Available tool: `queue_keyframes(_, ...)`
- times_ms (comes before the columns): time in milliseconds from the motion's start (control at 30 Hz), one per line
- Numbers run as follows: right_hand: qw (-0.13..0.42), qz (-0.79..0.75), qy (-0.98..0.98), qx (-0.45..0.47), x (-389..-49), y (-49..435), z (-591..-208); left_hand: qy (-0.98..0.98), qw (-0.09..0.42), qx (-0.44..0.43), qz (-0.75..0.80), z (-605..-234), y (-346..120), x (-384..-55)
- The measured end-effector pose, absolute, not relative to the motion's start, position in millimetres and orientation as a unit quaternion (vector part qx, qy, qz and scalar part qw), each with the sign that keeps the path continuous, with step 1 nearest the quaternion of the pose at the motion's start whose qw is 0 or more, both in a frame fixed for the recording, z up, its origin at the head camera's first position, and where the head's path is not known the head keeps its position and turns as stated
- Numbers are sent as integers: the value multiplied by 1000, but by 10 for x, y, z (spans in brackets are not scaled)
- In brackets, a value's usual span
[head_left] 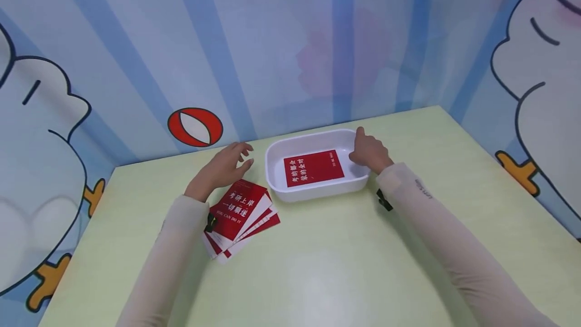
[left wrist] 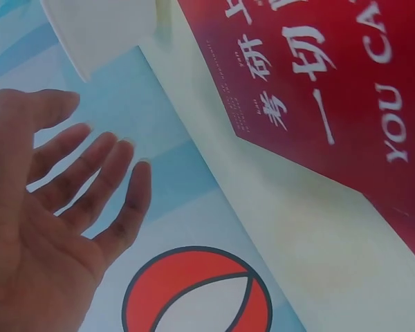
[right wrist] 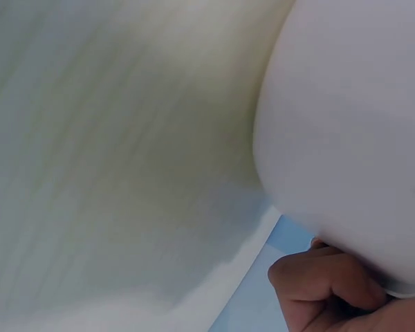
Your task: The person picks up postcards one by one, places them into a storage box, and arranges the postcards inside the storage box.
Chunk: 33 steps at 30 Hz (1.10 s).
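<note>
A white plastic tray with rounded corners stands toward the back of the table, and one red card with white lettering lies flat in it. My right hand grips the tray's right end; in the right wrist view its curled fingers are at the rim. Left of the tray, my left hand is above the table with loosely bent, spread fingers and holds nothing. Just below it lies a fanned pile of red and white cards, partly covered by my left wrist. The left wrist view shows the palm.
The pale green table ends at a blue striped backdrop close behind the tray. Large white cartoon figures are printed on the backdrop at both sides. A small dark clip-like object shows under the right wrist.
</note>
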State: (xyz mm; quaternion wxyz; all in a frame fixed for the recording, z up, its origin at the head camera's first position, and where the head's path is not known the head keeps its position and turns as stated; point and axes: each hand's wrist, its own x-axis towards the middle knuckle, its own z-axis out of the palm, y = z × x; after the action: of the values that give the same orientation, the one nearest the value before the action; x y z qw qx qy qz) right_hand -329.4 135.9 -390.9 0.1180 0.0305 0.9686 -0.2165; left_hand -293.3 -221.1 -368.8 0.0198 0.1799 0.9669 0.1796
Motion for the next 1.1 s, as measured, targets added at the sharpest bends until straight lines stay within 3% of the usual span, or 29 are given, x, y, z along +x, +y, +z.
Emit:
queue_keyframes(600,133,-213,967,36,-3249,1390,-3916,972,119,117,163,-3844,-2442,-2683)
queue_keyframes(1100,134,-207,968,34,-3288,1427,-3909,965,200,79,151,-3933,-2506,-2703)
